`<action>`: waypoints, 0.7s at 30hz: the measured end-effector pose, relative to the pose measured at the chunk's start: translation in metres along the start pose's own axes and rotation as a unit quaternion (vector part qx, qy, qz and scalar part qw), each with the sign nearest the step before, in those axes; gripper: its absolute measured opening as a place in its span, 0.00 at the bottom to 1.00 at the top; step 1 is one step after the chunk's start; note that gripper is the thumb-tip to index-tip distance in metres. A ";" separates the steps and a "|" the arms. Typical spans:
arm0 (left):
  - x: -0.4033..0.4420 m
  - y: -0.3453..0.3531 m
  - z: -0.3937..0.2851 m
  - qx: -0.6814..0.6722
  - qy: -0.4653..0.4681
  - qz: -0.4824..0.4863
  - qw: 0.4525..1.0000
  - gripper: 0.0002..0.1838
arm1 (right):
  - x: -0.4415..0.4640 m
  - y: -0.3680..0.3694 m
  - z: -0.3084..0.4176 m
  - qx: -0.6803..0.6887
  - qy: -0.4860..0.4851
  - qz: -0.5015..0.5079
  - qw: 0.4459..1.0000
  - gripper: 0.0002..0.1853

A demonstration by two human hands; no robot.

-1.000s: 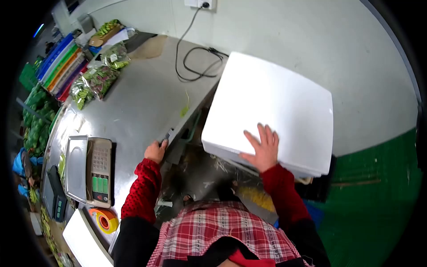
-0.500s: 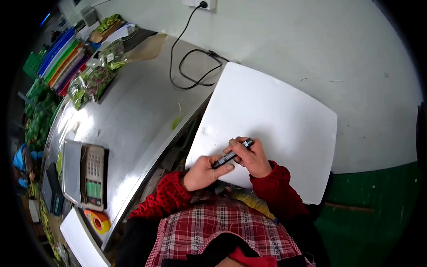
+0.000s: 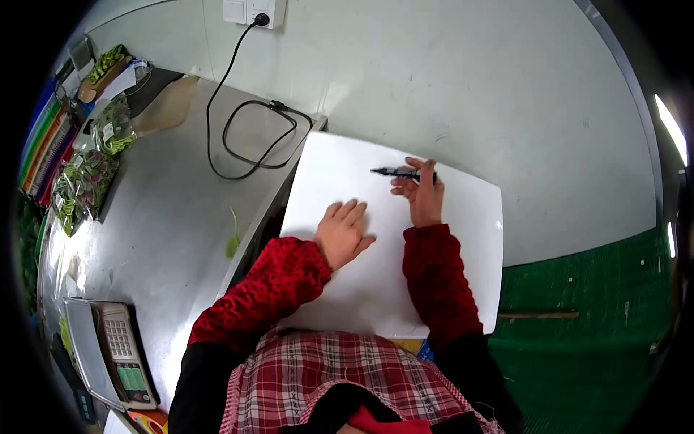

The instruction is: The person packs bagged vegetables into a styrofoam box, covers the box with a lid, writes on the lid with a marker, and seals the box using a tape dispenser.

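Note:
My left hand (image 3: 342,235) lies flat on a white foam board or box lid (image 3: 376,289), fingers spread. Over the far part of the same white surface, my right hand (image 3: 423,192) grips a black marker pen (image 3: 394,172). The marker's narrow tip points left, and its rear end is partly hidden by my fingers. Whether the tip touches the surface, I cannot tell.
To the left, a steel table (image 3: 181,210) carries a scale (image 3: 116,354), bagged leafy greens (image 3: 83,184) and a black power cable (image 3: 253,163) plugged into a wall socket (image 3: 260,13). At right, a green floor (image 3: 578,362) with a thin stick (image 3: 542,315).
My hands have parted: the left has let go of the marker and spread on the white surface. My right hand has carried the marker farther away, its narrow tip now showing. The view has shifted right.

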State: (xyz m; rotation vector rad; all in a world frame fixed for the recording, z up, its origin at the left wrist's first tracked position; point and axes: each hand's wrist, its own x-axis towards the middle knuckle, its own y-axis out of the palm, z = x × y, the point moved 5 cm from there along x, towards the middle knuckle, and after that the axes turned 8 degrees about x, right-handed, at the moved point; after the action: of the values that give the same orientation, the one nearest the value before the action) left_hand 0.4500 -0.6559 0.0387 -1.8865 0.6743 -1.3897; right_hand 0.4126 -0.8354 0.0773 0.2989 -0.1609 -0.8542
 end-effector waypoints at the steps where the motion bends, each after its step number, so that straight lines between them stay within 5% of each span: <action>1: -0.010 0.012 0.003 0.020 0.015 -0.014 1.000 0.21 | 0.006 -0.004 -0.012 0.028 0.011 -0.004 1.000 0.33; 6: -0.005 0.014 0.008 -0.013 -0.004 0.011 1.000 0.20 | 0.020 -0.017 -0.037 0.053 0.060 -0.003 0.997 0.39; 9: -0.003 0.015 0.007 -0.004 -0.004 0.022 1.000 0.19 | 0.025 -0.021 -0.047 0.155 0.048 -0.039 0.986 0.26; 11: -0.002 0.018 0.006 -0.008 -0.011 0.026 1.000 0.19 | 0.030 -0.021 -0.049 0.005 -0.031 -0.005 0.999 0.11; 21: -0.002 0.017 0.006 -0.010 -0.018 0.047 0.999 0.19 | 0.028 -0.011 -0.053 -0.152 -0.060 0.036 0.986 0.06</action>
State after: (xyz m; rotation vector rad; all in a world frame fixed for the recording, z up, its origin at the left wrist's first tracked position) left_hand 0.4554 -0.6642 0.0230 -1.8665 0.7519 -1.2909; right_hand 0.4367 -0.8532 0.0243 -0.0433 -0.1493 -0.8130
